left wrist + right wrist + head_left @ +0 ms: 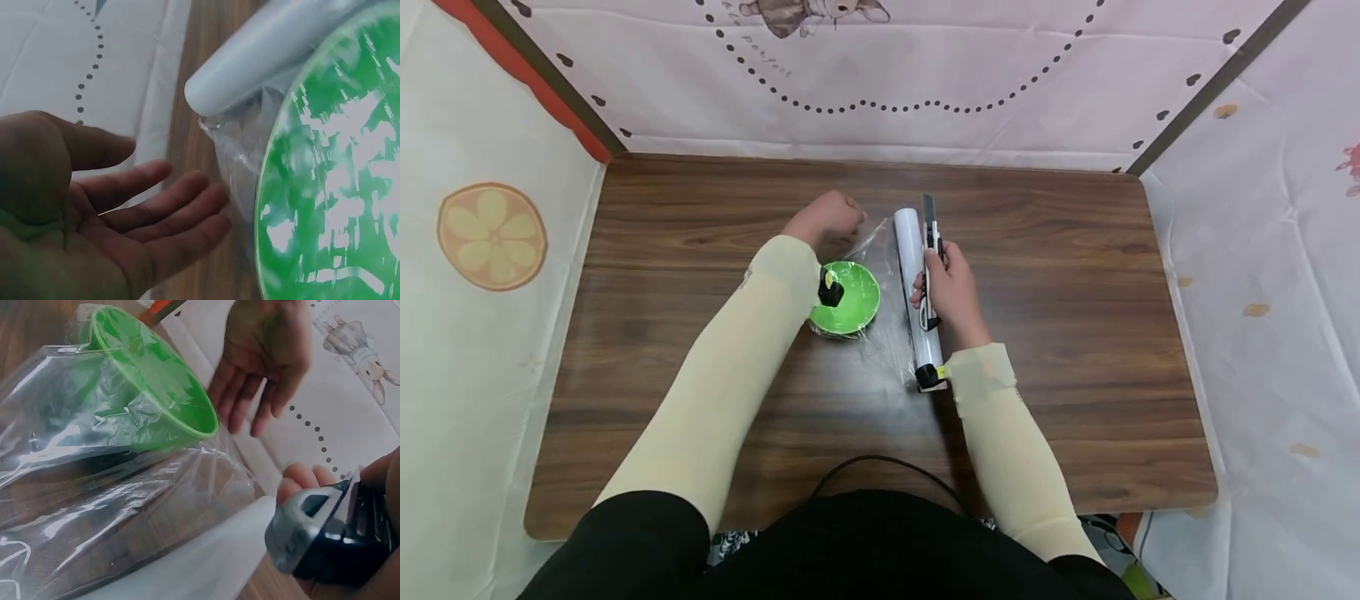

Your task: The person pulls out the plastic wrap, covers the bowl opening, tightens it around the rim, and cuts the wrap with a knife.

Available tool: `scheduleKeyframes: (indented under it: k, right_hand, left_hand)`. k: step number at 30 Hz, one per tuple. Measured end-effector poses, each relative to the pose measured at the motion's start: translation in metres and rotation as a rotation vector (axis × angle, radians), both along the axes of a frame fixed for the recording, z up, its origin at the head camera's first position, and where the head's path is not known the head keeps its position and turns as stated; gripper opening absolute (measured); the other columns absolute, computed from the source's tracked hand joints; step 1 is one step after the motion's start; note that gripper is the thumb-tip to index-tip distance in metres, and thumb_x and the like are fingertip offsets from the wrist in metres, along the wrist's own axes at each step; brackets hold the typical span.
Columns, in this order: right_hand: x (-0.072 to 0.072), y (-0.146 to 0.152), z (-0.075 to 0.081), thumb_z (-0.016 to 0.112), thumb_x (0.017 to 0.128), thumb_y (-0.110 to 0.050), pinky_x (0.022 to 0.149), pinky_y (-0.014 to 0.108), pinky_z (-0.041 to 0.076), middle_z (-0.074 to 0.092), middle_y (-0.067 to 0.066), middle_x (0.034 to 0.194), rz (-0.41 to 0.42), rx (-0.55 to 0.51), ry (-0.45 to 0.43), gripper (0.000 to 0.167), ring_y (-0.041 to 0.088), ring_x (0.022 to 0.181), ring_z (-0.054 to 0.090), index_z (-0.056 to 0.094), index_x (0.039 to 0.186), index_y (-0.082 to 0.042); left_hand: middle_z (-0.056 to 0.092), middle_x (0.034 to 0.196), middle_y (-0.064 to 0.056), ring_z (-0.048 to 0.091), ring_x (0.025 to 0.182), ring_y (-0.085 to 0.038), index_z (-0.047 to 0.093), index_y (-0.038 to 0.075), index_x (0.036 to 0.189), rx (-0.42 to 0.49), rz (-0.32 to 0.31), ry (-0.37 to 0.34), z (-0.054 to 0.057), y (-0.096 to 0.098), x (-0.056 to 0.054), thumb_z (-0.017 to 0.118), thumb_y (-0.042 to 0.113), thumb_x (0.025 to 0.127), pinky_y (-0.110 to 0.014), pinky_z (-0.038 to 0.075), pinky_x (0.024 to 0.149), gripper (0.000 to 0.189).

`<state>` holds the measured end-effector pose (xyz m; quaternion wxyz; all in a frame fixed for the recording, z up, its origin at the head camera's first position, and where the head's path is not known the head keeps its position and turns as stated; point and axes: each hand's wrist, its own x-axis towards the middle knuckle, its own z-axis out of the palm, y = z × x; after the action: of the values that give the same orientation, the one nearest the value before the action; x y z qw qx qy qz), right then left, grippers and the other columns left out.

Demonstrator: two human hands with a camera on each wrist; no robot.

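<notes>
A green bowl [859, 302] stands near the middle of the table, with clear plastic wrap [131, 487] stretched over it. The wrap runs from the bowl to a white roll of plastic wrap [907, 237] lying to its right. My right hand [955, 292] grips a utility knife [929, 218] above the roll, its blade out and pointing away from me. Just beyond the bowl, my left hand [831, 218] hovers with nothing in it. Its fingers are loosely bent and apart from the bowl in the left wrist view.
The brown wooden table [1060, 333] is bordered by a printed white sheet [880, 75] at the back and more sheets at both sides. A black cable [887, 457] curves by the table's front edge.
</notes>
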<state>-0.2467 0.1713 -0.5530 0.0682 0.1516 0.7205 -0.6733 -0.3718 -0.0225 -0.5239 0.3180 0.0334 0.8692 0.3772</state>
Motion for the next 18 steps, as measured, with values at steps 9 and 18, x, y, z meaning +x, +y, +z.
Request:
scheduleKeyframes:
  k: [9, 18]
  right_hand:
    - [-0.013, -0.004, -0.002, 0.045, 0.102, -0.029, 0.054, 0.045, 0.058, 0.06, 0.023, 0.083, 0.053, 0.097, -0.059, 0.025, 0.022, 0.048, 0.059, 0.049, 0.117, -0.01]
    - [-0.023, -0.012, -0.006, 0.043, 0.102, -0.029, 0.05, 0.034, 0.056, 0.064, 0.022, 0.093, 0.158, 0.359, -0.058, 0.034, 0.029, 0.06, 0.066, 0.048, 0.129, -0.009]
  left_hand:
    - [0.051, 0.073, -0.002, 0.051, 0.067, -0.017, 0.043, 0.013, 0.069, 0.083, 0.109, -0.107, -0.014, 0.021, -0.01, 0.042, 0.01, 0.095, -0.028, 0.047, 0.064, 0.025]
    - [0.06, 0.09, -0.006, 0.052, 0.079, -0.018, 0.064, 0.003, 0.092, -0.037, -0.015, 0.007, -0.032, 0.02, -0.016, 0.054, 0.024, 0.094, -0.029, 0.045, 0.07, 0.023]
